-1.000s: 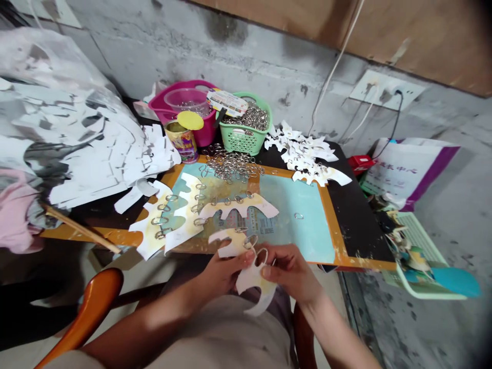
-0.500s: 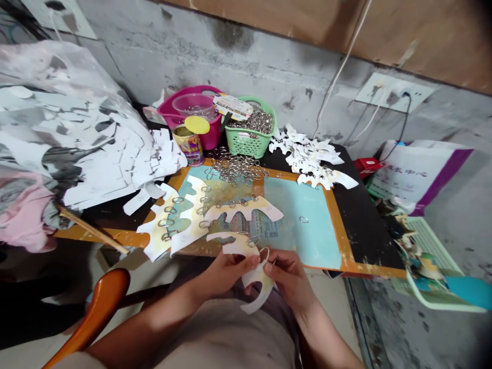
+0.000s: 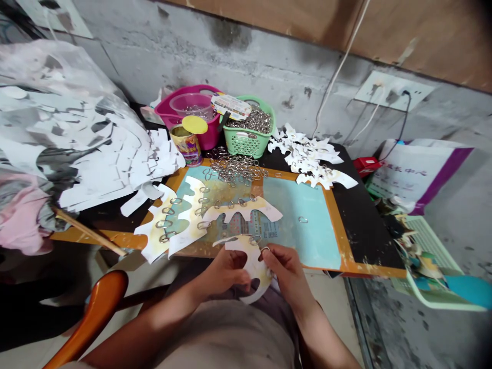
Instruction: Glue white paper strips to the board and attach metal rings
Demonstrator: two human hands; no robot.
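My left hand (image 3: 226,271) and my right hand (image 3: 286,274) hold a white, yellow-stained paper cut-out (image 3: 251,261) just above the board's near edge. My left hand pinches its left side. The fingertips of my right hand hold a metal split ring (image 3: 264,251) at the cut-out's edge, and another ring (image 3: 254,239) hangs on its top edge. Several similar cut-outs (image 3: 180,220) with rings threaded along them lie on the board, just beyond my left hand. A loose ring (image 3: 303,219) rests on the teal surface to the right.
A heap of loose rings (image 3: 234,168) lies on the teal-and-orange board (image 3: 303,230). Behind it stand a green basket of rings (image 3: 246,136), a pink tub (image 3: 200,123) and a yellow-lidded can (image 3: 187,141). White paper offcuts (image 3: 107,159) are piled left; plain cut-outs (image 3: 307,156) lie right.
The cut-out has turned in my hands, its lower tail swinging up and in, so it sits higher and more compact between them. My hands have drawn slightly closer together.
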